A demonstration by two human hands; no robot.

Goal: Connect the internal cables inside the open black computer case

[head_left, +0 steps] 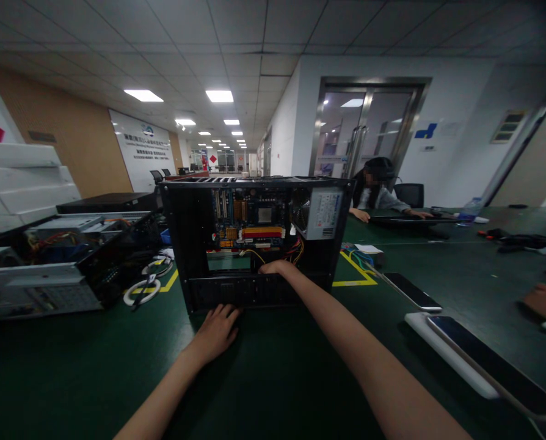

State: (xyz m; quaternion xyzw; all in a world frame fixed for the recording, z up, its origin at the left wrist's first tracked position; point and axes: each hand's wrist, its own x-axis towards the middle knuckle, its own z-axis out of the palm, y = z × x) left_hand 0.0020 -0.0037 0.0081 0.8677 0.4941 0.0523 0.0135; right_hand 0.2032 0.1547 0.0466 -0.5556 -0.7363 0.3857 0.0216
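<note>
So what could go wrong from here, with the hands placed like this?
The right hand reaches into the open computer case, so it might snag the thin yellow wire or scrape on the case's edge. The left hand lies on the green table by the base, so a tug might shift the case.

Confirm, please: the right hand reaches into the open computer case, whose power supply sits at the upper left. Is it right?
No: the head view shows the power supply at the upper right. The right hand does reach into the open computer case.
</note>
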